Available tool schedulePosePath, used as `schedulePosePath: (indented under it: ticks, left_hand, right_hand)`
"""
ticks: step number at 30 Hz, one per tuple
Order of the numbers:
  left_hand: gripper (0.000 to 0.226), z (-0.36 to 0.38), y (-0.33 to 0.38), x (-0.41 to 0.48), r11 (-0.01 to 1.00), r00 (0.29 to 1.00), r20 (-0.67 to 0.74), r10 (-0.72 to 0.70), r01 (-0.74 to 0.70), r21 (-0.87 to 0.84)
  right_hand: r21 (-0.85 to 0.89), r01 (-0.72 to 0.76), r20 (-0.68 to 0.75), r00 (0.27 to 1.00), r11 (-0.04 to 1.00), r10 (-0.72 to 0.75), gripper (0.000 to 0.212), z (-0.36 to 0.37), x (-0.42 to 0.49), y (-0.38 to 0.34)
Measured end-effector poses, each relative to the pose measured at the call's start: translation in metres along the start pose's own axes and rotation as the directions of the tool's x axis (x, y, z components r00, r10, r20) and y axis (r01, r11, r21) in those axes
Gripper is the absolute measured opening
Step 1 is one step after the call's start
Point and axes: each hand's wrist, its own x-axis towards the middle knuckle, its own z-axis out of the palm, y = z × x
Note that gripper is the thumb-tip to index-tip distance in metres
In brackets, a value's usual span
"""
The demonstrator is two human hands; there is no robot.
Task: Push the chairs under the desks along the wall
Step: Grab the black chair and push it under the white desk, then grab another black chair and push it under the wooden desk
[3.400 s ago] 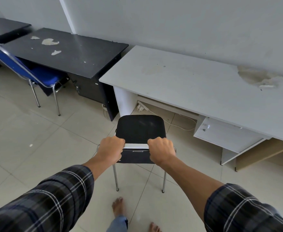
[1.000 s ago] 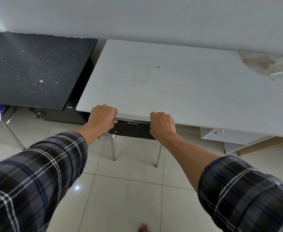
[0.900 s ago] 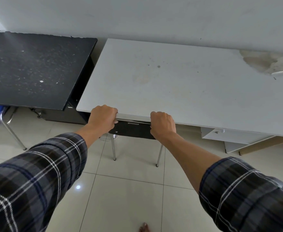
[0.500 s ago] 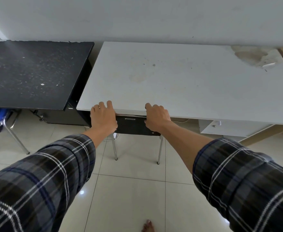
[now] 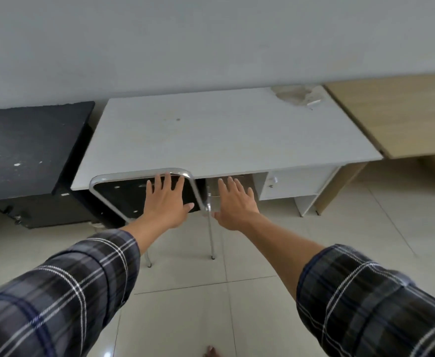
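A black chair [image 5: 123, 197] with a chrome frame stands under the front edge of the white desk [image 5: 226, 135]. Its seat is hidden below the desktop; only the backrest and two rear legs show. My left hand [image 5: 166, 202] is open with fingers spread, in front of the right part of the backrest; I cannot tell whether it touches it. My right hand [image 5: 235, 202] is open too, just right of the chrome frame post, holding nothing.
A black desk [image 5: 28, 143] stands to the left of the white one and a wood-coloured desk [image 5: 396, 114] to the right, all against the grey wall. A white drawer unit [image 5: 292, 184] hangs under the white desk's right side. The floor is pale tile.
Both hands have let go of the chair's backrest and opened, fingers spread. The view has pulled back from the desk, so more of the backrest and the wood-coloured desk show.
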Motion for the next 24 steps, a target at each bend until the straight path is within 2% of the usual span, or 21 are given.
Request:
schedulePosePath:
  ticks: [5, 10, 16, 24]
  left_hand:
    - [0.079, -0.031, 0.113, -0.026, 0.978, 0.980, -0.007, 0.197, -0.196, 0.071]
    - [0.079, -0.042, 0.238, -0.088, 0.914, 0.919, 0.003, 0.394, -0.392, 0.104]
    - [0.079, -0.045, 0.380, -0.179, 0.797, 0.800, -0.008, 0.600, -0.596, 0.097]
    - [0.080, -0.042, 0.560, -0.299, 0.556, 0.564, 0.006, 0.826, -0.817, 0.152]
  right_hand:
    - [0.015, -0.184, -0.078, 0.980, 0.983, 0.184, 0.096, -0.019, -0.091, 0.092]
    - [0.075, -0.392, -0.144, 0.906, 0.917, 0.399, 0.096, -0.030, -0.214, 0.180]
    - [0.157, -0.599, -0.171, 0.767, 0.785, 0.619, 0.094, -0.035, -0.379, 0.264]
    - [0.253, -0.819, -0.187, 0.481, 0.515, 0.857, 0.093, -0.030, -0.571, 0.349]
